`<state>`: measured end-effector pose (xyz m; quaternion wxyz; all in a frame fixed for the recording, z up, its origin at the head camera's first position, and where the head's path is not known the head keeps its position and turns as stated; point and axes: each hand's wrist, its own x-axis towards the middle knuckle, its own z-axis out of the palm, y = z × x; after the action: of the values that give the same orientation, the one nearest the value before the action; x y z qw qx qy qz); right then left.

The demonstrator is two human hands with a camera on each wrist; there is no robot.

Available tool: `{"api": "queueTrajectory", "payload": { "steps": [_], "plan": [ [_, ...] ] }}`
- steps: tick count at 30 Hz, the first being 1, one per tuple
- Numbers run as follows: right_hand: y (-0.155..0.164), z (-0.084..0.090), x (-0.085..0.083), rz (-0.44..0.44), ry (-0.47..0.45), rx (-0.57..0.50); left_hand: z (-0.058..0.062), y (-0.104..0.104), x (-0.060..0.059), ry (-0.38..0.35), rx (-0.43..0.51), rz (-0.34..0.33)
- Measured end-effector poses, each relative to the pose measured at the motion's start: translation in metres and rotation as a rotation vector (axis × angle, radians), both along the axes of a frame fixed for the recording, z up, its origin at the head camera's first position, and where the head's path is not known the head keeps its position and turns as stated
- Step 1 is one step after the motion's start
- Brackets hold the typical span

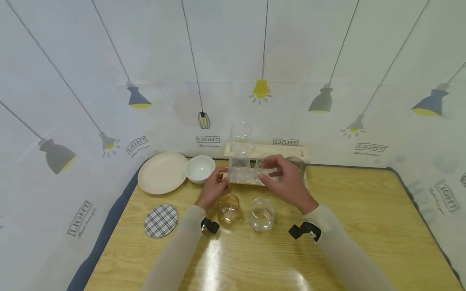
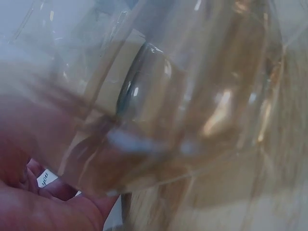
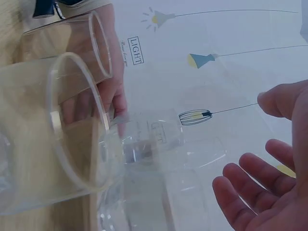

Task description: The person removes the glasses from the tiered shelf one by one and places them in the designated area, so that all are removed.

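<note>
Left hand (image 1: 214, 188) grips a clear glass (image 1: 239, 169) on the wooden tray (image 1: 267, 151), right hand (image 1: 287, 180) open-fingered beside it (two glasses (image 1: 261, 213) left on near table (image 1: 364, 226)).

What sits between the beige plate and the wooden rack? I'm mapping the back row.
A white bowl sits between the beige plate and the wooden rack, seen in the head view.

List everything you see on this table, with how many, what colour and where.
Table: one, light wood.
Plate: one, cream, far left.
Bowl: one, white, beside the plate.
Coaster: one, black-and-white check, front left.
Wooden rack: one, pale, far edge.
Amber glass: one, near the left wrist.
Clear glass: one, front centre.
Clear glasses at the rack: several, count unclear.
Left hand: touching a rack glass.
Right hand: over the rack glasses.
</note>
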<state>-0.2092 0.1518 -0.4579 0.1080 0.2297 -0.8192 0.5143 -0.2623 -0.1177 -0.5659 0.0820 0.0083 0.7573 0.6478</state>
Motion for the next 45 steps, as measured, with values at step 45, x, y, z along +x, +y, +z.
{"api": "queueTrajectory", "payload": {
  "steps": [45],
  "plan": [
    [-0.066,0.009,-0.138,-0.140,-0.209,0.233,-0.004,-0.001,-0.003,-0.009,0.039,0.000]
  ]
}}
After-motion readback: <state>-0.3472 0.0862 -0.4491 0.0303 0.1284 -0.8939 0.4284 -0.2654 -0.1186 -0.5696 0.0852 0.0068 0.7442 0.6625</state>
